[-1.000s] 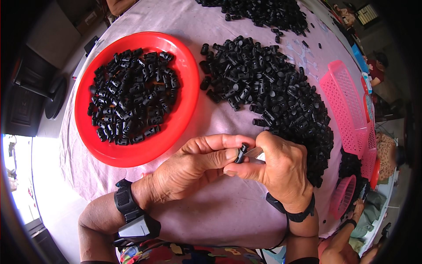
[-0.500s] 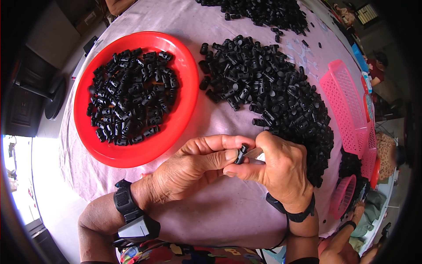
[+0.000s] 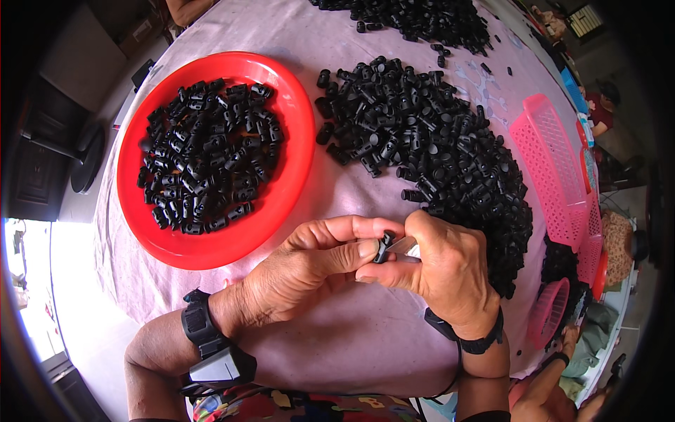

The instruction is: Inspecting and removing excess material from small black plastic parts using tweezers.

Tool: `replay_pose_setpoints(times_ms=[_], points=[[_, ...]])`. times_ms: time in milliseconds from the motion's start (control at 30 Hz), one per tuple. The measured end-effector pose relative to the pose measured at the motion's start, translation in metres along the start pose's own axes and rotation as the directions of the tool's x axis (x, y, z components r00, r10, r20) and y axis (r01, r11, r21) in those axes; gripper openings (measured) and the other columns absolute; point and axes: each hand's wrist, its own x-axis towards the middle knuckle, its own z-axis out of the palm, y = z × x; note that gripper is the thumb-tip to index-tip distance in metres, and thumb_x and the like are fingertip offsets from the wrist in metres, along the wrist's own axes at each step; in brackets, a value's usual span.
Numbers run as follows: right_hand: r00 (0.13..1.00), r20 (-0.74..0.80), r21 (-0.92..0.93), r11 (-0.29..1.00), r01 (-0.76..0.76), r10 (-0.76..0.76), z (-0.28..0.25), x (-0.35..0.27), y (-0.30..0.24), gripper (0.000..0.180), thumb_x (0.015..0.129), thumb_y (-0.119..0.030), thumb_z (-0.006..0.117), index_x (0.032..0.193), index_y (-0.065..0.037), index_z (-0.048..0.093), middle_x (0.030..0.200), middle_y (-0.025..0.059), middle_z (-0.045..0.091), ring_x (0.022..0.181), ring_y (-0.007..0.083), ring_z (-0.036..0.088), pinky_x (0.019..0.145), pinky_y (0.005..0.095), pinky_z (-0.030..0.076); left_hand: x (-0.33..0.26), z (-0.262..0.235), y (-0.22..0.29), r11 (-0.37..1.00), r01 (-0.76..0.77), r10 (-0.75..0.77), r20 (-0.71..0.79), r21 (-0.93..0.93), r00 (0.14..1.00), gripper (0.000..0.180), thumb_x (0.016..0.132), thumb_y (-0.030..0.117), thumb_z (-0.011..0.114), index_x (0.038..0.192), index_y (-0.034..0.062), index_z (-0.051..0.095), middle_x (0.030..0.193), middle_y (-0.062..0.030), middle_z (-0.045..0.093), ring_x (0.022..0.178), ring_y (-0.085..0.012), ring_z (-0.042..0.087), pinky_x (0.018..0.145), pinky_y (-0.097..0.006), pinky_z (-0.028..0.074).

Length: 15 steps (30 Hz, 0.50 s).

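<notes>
My left hand (image 3: 309, 260) pinches a small black plastic cord lock (image 3: 384, 246) between thumb and forefinger, in front of me. Close against it, my right hand (image 3: 450, 264) has its fingers closed on a thin, pale, pointed blade (image 3: 403, 245). The blade's tip reaches the cord lock's side; its other end is hidden in my fingers. Left of my hands lies a red plastic dish (image 3: 299, 176) that holds many similar cord locks (image 3: 204, 155). A large heap of black cord locks (image 3: 429, 141) spreads beyond and to the right of my right hand.
A second black heap (image 3: 422, 21) lies at the table's far side. Pink perforated baskets (image 3: 548, 169) and a round pink basket (image 3: 548, 313) line the right edge. A pale pink cloth (image 3: 337, 359) covers the table. Another person's arm (image 3: 552, 373) shows at lower right.
Both hands stay nearly in place, still joined at the cord lock. My right hand shifts slightly left and the blade shows a little more clearly. The dish and heaps look the same.
</notes>
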Motion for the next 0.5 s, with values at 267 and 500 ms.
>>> replay_pose_setpoints(times_ms=[267, 500], points=[[1.000, 0.010, -0.006, 1.000, 0.003, -0.003, 0.0006, 0.0003, 0.0009, 0.053, 0.068, -0.051, 0.076, 0.072, -0.006, 0.048, 0.060, 0.0082, 0.062, 0.055, 0.0262, 0.064, 0.048, 0.0343, 0.049, 0.0005, -0.0008, -0.0040, 1.000, -0.021, 0.021, -0.055, 0.003, 0.998, 0.033, 0.093, 0.014, 0.059, 0.124, 0.0024, 0.056, 0.114, -0.0083, 0.063, 0.106, -0.0168, 0.060, 0.097, -0.034, 0.046], [1.000, -0.013, -0.024, 1.000, 0.007, -0.008, -0.0007, -0.0006, -0.0005, 0.054, 0.068, -0.051, 0.076, 0.071, -0.006, 0.047, 0.060, 0.0082, 0.062, 0.054, 0.0263, 0.064, 0.047, 0.0344, 0.049, -0.0011, 0.0017, 0.0005, 1.000, -0.007, 0.008, -0.046, 0.024, 0.999, 0.034, 0.095, 0.013, 0.058, 0.127, 0.0036, 0.056, 0.109, -0.0006, 0.062, 0.100, -0.0083, 0.056, 0.092, -0.026, 0.044]])
